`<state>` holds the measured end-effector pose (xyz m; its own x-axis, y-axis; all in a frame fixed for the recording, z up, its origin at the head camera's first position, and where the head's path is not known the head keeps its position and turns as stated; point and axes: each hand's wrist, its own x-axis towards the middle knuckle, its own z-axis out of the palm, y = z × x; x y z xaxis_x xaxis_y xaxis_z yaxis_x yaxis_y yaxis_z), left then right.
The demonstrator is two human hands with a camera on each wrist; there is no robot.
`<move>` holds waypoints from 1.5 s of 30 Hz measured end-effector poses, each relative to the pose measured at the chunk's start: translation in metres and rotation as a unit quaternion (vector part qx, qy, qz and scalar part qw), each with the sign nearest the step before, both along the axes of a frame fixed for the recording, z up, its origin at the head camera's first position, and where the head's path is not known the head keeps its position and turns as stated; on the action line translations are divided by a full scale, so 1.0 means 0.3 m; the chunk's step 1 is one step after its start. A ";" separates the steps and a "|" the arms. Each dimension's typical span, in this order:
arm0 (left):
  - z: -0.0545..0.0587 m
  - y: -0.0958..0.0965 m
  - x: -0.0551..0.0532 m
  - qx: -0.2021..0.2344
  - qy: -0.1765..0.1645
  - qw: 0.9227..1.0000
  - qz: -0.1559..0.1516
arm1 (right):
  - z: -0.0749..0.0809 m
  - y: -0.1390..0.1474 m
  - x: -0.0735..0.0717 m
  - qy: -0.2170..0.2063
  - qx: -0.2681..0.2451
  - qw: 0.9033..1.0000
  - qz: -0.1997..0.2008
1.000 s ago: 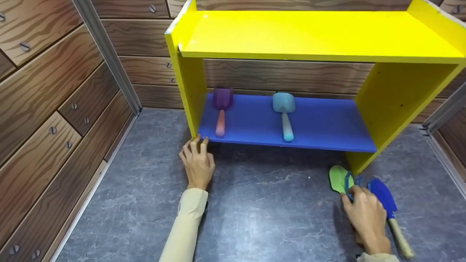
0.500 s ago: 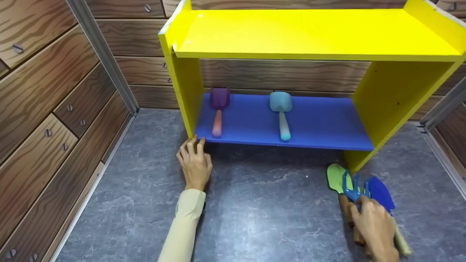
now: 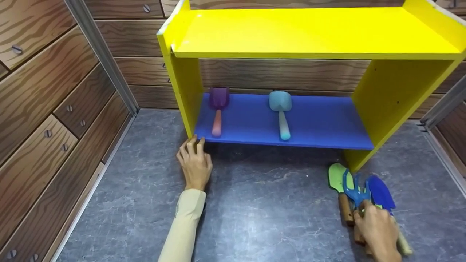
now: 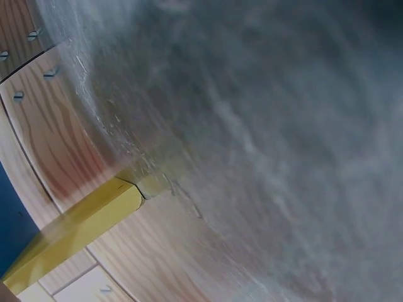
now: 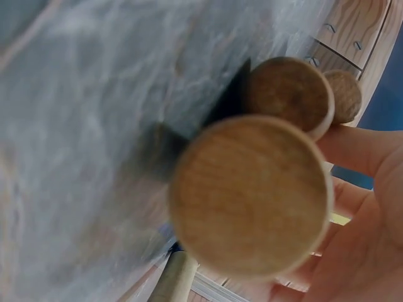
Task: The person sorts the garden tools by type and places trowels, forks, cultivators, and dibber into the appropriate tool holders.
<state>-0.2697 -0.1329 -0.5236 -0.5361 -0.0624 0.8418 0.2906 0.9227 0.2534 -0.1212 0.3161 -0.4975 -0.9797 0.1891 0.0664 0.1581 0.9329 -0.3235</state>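
My left hand point(image 3: 195, 165) touches the front left corner of the blue lower shelf board point(image 3: 316, 123) with its fingertips. On the floor at right, my right hand point(image 3: 378, 229) curls round a wooden handle point(image 5: 249, 195) in a group of garden tools. Its tool head is mostly covered; a yellow-green bit shows beside the knuckles. Close by lie a green trowel point(image 3: 336, 174), a blue hand fork point(image 3: 356, 193) and a dark blue trowel point(image 3: 380, 191). On the blue board rest a purple scoop point(image 3: 219, 97) with a pink handle and a light blue scoop point(image 3: 280, 101).
A yellow shelf unit point(image 3: 309, 32) stands on the grey marbled floor point(image 3: 265, 203). Its right side panel point(image 3: 397, 102) reaches down close to the green trowel. Wood-patterned walls point(image 3: 47, 153) enclose the left and back.
My right hand has moved back and right from the fork's head, which now shows fully, along with the green trowel's handle. The left hand keeps its place at the shelf corner.
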 end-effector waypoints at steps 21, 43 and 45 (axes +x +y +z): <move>0.004 -0.005 -0.004 -0.002 0.002 1.000 -0.011 | 0.017 0.013 -0.027 -0.172 -0.006 0.985 -0.031; 0.002 -0.007 0.004 0.003 0.005 1.000 -0.011 | 0.063 0.003 0.003 0.032 -0.056 0.991 -0.117; 0.004 -0.006 0.002 0.004 0.004 1.000 -0.013 | 0.064 0.003 0.009 0.048 -0.056 0.990 -0.120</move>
<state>-0.2691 -0.1349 -0.5225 -0.5305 -0.0555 0.8459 0.3160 0.9130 0.2581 -0.1185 0.3171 -0.4784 -0.8963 0.4263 0.1223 0.3336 0.8298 -0.4474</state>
